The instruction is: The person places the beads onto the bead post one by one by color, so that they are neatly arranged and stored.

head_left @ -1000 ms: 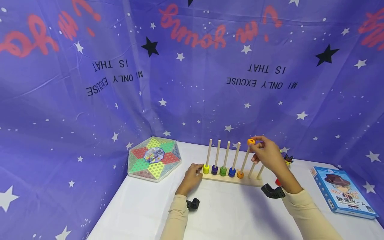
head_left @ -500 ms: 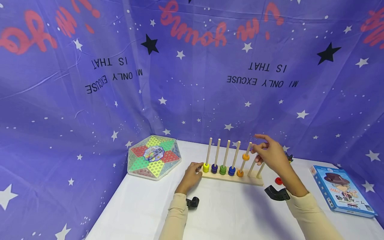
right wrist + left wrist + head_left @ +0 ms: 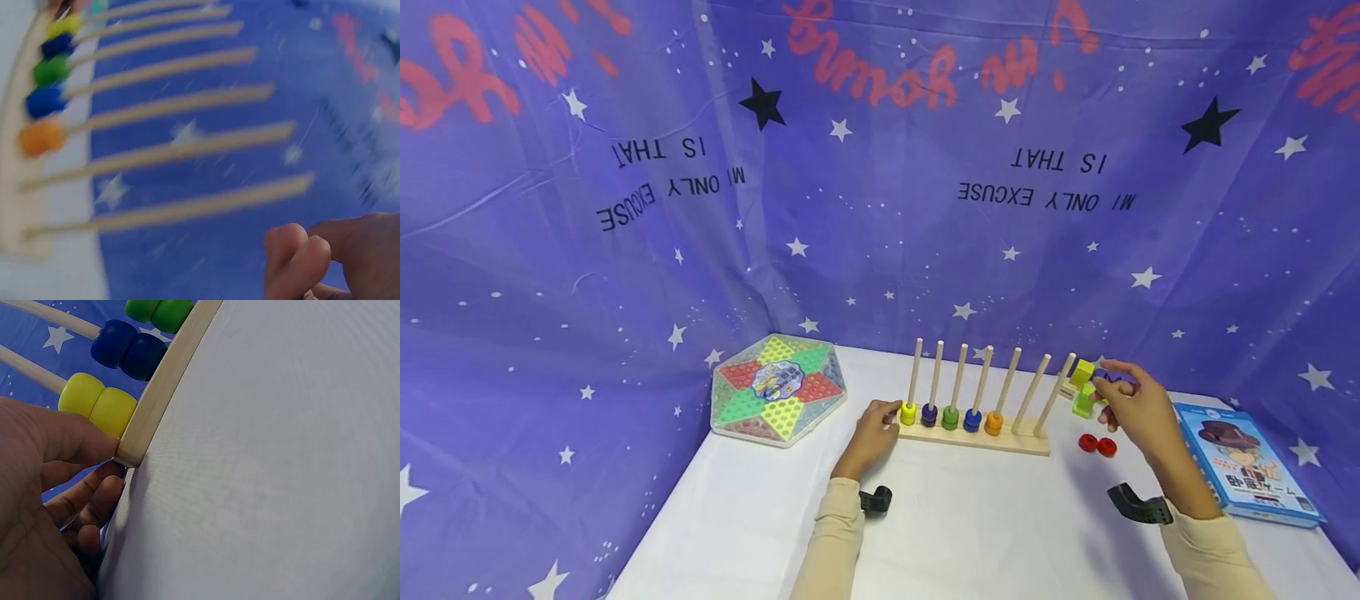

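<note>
A wooden bead stacker [image 3: 973,440] with upright pegs stands on the white table. Yellow [image 3: 908,414], purple [image 3: 929,415], green [image 3: 951,417], blue [image 3: 972,420] and orange beads [image 3: 994,423] sit in pairs on its pegs; the two rightmost pegs are bare. My left hand [image 3: 871,433] holds the left end of the base between thumb and fingers, beside the yellow beads, as the left wrist view shows. Right of the pegs, my right hand [image 3: 1138,408] hovers in the air with fingers loosely bent and nothing between them. Below it lie two red beads [image 3: 1107,447].
Behind the right hand are yellow-green toy pieces [image 3: 1082,402], partly hidden. A blue illustrated box [image 3: 1255,471] lies at the right. At the left rests a hexagonal Chinese checkers board [image 3: 778,390]. A purple star-printed cloth [image 3: 880,208] hangs behind the table.
My right hand let go of the second orange bead, which slid down its peg onto the first. Then the hand moved right, away from the pegs. My left hand stayed at the base.
</note>
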A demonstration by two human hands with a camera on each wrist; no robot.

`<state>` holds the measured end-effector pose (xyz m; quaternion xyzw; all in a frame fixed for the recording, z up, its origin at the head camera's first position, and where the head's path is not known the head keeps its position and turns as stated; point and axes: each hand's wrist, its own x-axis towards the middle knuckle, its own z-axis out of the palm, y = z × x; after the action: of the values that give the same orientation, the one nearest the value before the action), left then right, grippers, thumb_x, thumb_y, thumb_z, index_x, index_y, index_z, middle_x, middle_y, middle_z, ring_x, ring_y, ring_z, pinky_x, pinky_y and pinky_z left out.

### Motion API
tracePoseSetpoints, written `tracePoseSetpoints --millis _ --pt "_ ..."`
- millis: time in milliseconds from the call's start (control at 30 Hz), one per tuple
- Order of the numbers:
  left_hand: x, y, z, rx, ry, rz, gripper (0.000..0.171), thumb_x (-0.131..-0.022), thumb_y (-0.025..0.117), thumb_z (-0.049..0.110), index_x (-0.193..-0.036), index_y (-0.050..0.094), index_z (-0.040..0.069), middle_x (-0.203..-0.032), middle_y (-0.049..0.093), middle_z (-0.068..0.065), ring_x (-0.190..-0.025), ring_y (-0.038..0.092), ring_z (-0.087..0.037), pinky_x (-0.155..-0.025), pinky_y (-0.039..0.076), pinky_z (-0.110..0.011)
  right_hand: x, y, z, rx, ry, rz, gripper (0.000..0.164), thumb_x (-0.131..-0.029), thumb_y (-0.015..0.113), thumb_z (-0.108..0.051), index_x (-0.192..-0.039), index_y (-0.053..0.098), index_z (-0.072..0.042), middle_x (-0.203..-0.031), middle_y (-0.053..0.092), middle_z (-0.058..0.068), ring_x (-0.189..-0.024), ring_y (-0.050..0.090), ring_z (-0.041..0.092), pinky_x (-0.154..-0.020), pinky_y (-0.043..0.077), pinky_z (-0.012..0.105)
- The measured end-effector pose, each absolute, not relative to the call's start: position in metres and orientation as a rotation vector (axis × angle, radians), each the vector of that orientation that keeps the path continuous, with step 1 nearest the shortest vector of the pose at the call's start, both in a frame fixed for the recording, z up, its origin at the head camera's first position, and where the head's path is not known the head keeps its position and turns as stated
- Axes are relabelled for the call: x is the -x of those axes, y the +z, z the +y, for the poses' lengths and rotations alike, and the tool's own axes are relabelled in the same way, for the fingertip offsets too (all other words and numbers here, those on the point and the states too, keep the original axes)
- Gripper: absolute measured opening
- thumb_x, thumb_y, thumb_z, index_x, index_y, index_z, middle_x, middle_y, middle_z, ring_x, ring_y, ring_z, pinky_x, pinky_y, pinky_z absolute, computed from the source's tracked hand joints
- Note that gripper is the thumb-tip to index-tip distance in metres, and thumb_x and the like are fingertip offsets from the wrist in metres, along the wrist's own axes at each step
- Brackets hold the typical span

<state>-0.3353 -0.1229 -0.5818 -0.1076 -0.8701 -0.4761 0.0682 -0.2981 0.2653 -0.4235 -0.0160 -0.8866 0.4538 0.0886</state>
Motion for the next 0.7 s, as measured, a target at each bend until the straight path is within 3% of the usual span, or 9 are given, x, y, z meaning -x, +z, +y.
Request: tracePoseSetpoints --millis 367,700 --pt "0.333 -0.580 -0.122 0.291 -1.482 -2.628 0.043 -0.087 0.060 0.000 -0.130 0.057 0.002 -0.113 0.055 -0.013 -0.096 0.053 -0.023 -0.084 0.041 -0.037 0.307 -0.537 0.332 0.350 1.434 -2.799 0.056 -0.097 0.047 -0.027 -0.142 0.030 0.004 -0.079 0.066 0.009 -0.057 0.061 0.018 -0.053 0.052 0.029" --pt "0.333 -0.579 -0.120 0.299 -1.448 -2.627 0.044 -0.086 0.060 -0.002 -0.130 0.057 0.001 -0.109 0.055 -0.010 -0.093 0.052 -0.020 -0.082 0.042 -0.035 0.310 -0.566 0.340 0.516 1.531 -2.854 0.059 -0.095 0.053 -0.028 -0.140 0.031 0.003 -0.073 0.062 0.002 -0.056 0.059 0.015 -0.053 0.051 0.028"
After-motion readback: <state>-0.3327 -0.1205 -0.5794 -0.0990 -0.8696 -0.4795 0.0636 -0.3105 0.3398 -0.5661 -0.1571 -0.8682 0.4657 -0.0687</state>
